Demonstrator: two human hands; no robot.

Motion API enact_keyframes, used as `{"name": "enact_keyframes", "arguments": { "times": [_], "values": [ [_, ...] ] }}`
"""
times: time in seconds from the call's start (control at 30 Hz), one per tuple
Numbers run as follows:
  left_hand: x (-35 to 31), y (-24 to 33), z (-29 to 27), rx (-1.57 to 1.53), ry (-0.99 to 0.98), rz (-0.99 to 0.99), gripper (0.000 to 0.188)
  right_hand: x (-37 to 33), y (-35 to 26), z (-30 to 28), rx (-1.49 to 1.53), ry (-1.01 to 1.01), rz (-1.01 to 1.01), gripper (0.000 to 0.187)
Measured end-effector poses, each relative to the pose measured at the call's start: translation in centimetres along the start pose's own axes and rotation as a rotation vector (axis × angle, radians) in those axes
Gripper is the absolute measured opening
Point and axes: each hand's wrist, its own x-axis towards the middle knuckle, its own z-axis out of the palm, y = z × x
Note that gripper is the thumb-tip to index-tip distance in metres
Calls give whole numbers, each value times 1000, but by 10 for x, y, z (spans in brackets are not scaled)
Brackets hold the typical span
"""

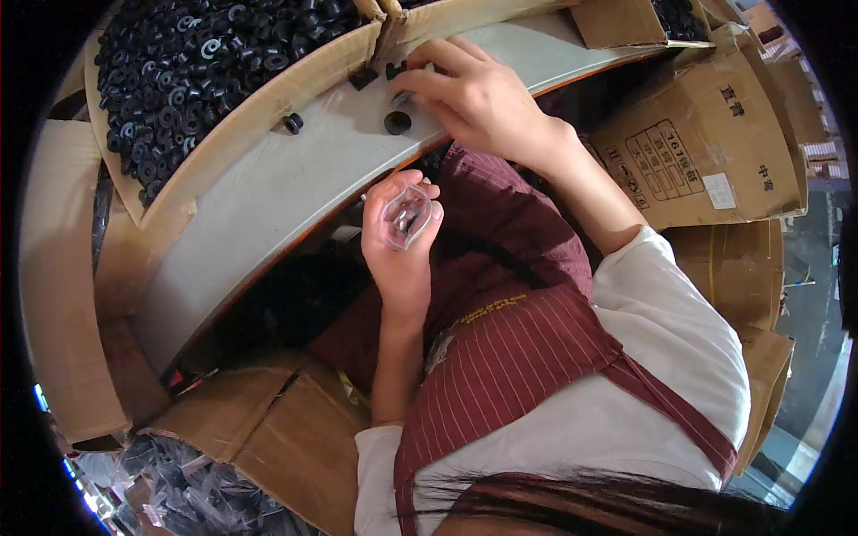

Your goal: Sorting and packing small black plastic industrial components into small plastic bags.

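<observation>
Clear bag (409, 213): small, thin, see-through plastic with shiny creases; its mouth gapes in a rough oval facing up, and something grey and dark shows inside, too unclear to name.
Bag's place: in the left hand (399, 259), just off the near edge of the table (228, 201), in front of the striped maroon apron (509, 335).
Left hand: fingers and thumb curled around the bag, gripping it.
Right hand (487, 103): above the table, fingers bent down by a small dark piece (396, 70); whether they pinch it, I cannot tell.
Round black part (398, 122): short, hollow-looking, on the table just below the right fingertips.
Black block (363, 79): on the table, near the cardboard box (259, 100) full of black rings (192, 76).
</observation>
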Motion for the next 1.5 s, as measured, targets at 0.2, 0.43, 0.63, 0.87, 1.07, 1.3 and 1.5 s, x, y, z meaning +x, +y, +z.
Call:
{"name": "enact_keyframes", "arguments": {
  "times": [0.2,0.43,0.63,0.87,1.07,1.3,1.5],
  "values": [
    [-3,-1,4,0,-40,-26,42,-10,14,-7,-41,36,64,32],
    [-5,-4,5,-3,-62,10,43,-9,30,-2,-17,150,7,33],
    [-5,-1,4,6,-40,-21,41,-16,15,-15,65,134,41,26],
    [-4,-3,4,34,-71,11,40,-29,9,-7,23,133,-5,29],
    [-7,-5,5,-24,-81,1,41,-25,-19,-19,344,98,121,27],
    [-12,3,3,-40,-166,37,44,-30,-56,-16,590,-26,-229,34],
    [-7,1,3,-64,-170,52,42,-14,-48,-29,635,-41,-259,18]
  ]
}}
